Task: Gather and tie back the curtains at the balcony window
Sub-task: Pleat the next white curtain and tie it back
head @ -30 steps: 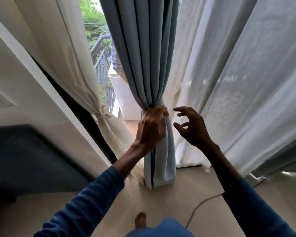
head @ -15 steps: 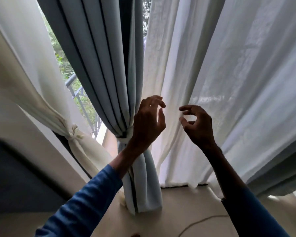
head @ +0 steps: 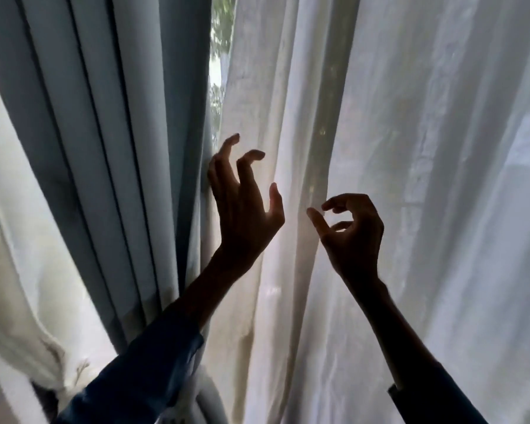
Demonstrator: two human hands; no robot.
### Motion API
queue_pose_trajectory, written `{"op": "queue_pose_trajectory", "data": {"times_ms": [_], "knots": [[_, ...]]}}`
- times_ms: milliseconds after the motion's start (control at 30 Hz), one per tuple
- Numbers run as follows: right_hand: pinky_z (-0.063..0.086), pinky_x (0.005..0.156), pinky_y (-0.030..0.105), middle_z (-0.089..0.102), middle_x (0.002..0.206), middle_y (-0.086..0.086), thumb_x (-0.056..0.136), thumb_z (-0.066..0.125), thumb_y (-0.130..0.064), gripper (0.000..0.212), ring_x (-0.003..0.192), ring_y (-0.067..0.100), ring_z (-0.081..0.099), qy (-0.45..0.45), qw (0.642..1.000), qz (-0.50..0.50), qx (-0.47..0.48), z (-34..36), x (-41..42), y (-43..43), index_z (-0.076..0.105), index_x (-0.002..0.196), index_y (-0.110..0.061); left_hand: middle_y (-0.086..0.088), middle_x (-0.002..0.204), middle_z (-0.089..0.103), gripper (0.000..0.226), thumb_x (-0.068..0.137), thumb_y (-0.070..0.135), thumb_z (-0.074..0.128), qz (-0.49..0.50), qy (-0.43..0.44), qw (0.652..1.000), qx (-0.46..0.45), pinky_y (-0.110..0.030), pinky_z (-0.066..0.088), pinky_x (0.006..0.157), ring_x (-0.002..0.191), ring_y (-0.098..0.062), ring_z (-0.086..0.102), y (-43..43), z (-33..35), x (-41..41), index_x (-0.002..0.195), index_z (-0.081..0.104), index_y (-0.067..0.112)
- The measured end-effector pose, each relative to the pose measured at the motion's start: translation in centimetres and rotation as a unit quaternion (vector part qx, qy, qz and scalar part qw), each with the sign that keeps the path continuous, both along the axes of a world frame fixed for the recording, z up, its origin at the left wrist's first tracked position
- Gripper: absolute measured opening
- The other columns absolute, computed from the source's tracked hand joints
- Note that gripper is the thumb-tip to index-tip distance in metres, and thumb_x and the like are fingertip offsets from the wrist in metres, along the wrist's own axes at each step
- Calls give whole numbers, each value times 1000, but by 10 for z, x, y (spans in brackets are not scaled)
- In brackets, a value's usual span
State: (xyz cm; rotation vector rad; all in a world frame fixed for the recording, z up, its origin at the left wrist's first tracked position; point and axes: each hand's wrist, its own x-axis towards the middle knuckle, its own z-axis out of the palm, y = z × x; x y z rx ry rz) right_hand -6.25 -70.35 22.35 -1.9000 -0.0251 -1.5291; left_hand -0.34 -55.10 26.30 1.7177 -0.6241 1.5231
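Just beyond the fingertips of the left hand (head: 242,209) and right hand (head: 354,237) hangs the white sheer curtain (head: 426,179) — light, soft, probably prone to slip, so best gathered from its free edge above the left fingers. Both hands are loosely curled, gripping nothing. Left of them hangs the pleated grey-blue curtain (head: 104,148) — likely heavier. No writing shows.
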Motion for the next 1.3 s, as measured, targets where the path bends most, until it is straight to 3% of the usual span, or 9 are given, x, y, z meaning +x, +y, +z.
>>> {"op": "queue_pose_trajectory", "data": {"times_ms": [233,333,433,567,767,933,1067,1167,1300], "knots": [[53,66,15,61,98,-17,75,82,-59,69,77,-7,61,-54,996,62,-39,105,15,-25,54,123,-18,-13,151,39,76,79,32,71,47,-20,996,-70,-27,36,114,138,-20,41,-26,121,-4,141,39,5],[50,67,6,63,99,-19,82,81,-48,63,77,-8,63,-36,991,112,-58,139,17,-37,52,131,-21,3,117,60,82,79,28,77,18,15,994,-102,-15,49,94,97,-11,65,-29,158,-19,143,30,9],[45,59,1,65,97,-18,89,76,-34,41,72,-8,62,-49,988,132,-67,177,12,-48,58,123,-21,22,83,45,68,81,19,79,6,37,990,-136,0,43,74,66,10,47,-33,187,-39,134,39,7],[57,70,24,74,100,-6,92,71,-25,26,77,9,70,-77,985,138,-69,235,10,-50,65,115,-14,22,83,54,41,84,23,77,35,65,992,-99,-15,40,78,68,14,46,-32,220,-53,117,57,12],[35,62,1,68,78,-7,98,63,-28,22,62,-4,50,-69,990,108,-55,304,4,-60,68,84,-13,2,93,75,30,86,39,68,59,89,994,-39,-26,52,84,81,-11,68,-29,264,-48,105,70,15],[42,59,10,72,70,-8,99,63,-32,22,60,3,67,-124,987,95,-32,295,-5,-104,73,87,-17,11,77,74,17,93,35,61,35,56,997,-32,-36,59,75,63,-8,70,-17,260,-49,82,67,24],[52,64,17,77,85,-2,97,67,-28,20,68,10,72,-160,984,60,-39,297,-12,-113,72,108,-13,8,77,77,17,101,31,57,-86,63,993,-52,-34,60,56,52,-10,69,-29,251,-71,95,65,18],[61,70,34,78,92,3,98,66,-18,21,73,16,74,-197,977,27,-79,298,-16,-90,71,116,-11,2,82,77,16,105,25,51,-134,13,990,29,-23,53,45,48,-7,65,-59,244,-96,102,64,15],[46,55,9,77,75,1,100,60,-11,16,53,1,62,-143,967,34,-210,289,-27,-30,74,106,-17,1,79,74,12,100,18,52,-28,-50,997,57,-28,54,55,55,-8,64,-66,248,-107,102,63,17]]}}
